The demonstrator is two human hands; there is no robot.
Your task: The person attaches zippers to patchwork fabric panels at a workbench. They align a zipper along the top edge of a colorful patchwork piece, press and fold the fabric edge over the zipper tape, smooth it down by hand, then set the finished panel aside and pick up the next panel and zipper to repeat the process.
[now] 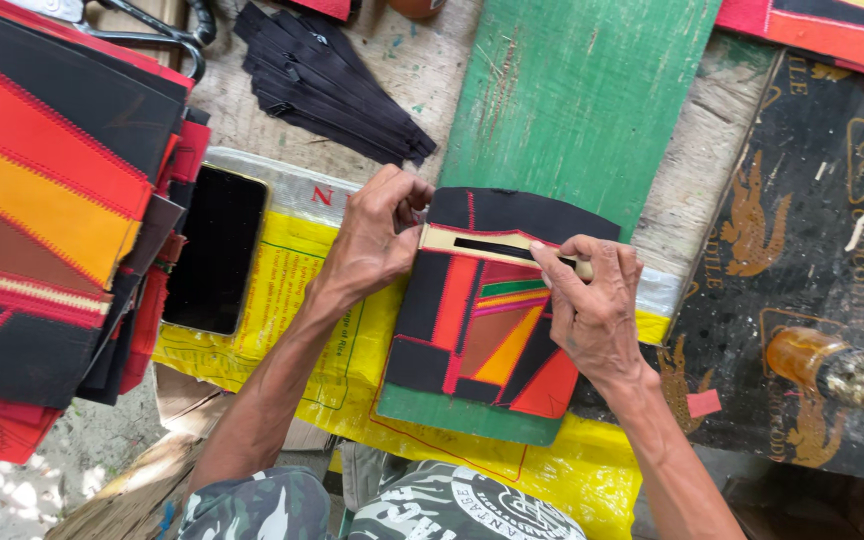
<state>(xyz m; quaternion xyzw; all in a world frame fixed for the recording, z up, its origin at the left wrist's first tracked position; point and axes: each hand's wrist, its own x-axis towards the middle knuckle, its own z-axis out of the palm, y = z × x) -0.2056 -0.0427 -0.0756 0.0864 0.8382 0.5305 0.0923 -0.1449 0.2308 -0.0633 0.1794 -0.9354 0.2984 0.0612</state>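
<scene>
A patchwork fabric panel (482,330) in black, red, orange and brown lies on a green wooden board (572,100). A cream strip with a long black slot (482,245) runs across the panel's upper part. My left hand (377,235) pinches the panel's top left corner at the strip's end. My right hand (592,305) presses the strip's right end down with its fingers. Both hands rest on the panel.
A stack of similar patchwork panels (42,200) lies at the left, next to a black phone (217,250). Black zippers (327,85) and scissors (157,35) lie at the back. A yellow sack (292,300) is underneath, and an amber bottle (832,368) lies on a black printed sheet at right.
</scene>
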